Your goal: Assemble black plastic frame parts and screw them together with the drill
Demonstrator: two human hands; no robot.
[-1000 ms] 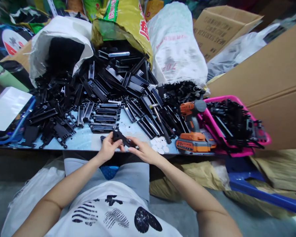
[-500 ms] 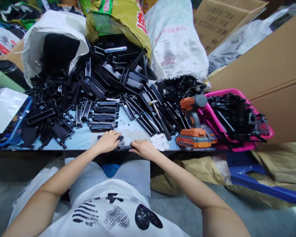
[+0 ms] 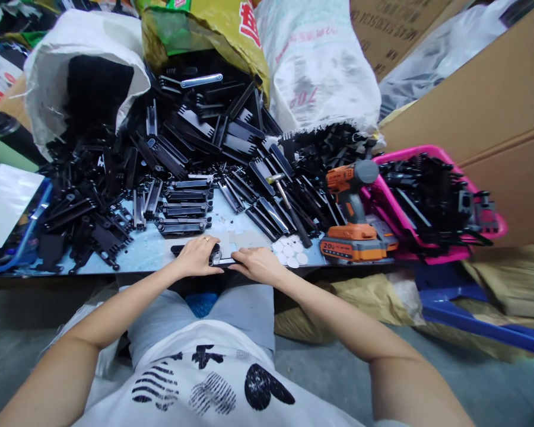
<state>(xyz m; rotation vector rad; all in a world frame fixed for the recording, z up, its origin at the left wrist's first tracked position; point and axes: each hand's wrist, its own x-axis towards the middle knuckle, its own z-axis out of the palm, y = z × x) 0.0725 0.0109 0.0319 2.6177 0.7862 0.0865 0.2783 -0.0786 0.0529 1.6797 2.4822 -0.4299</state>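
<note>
At the table's front edge, my left hand (image 3: 200, 256) is closed over a black part (image 3: 176, 250), whose end sticks out left of the fingers. Just to the right, my right hand (image 3: 258, 264) pinches the end of a thin dark piece (image 3: 226, 261) that lies between the two hands. Beyond my left hand, several black assembled parts (image 3: 184, 226) are stacked in a column. White round discs (image 3: 290, 251) lie right of my right hand, and a hammer (image 3: 289, 207) rests on black parts behind them.
An orange cordless drill (image 3: 349, 216) stands right of the discs, beside a pink basket (image 3: 449, 254) of black parts. Loose black parts spill from a white sack (image 3: 48, 77) and a yellow bag (image 3: 204, 32). A blue tray (image 3: 31, 237) sits at the left.
My left hand's thumb has come down to the table edge, farther from the index finger. My right hand has stayed nearly in place. The camera view has shifted slightly.
</note>
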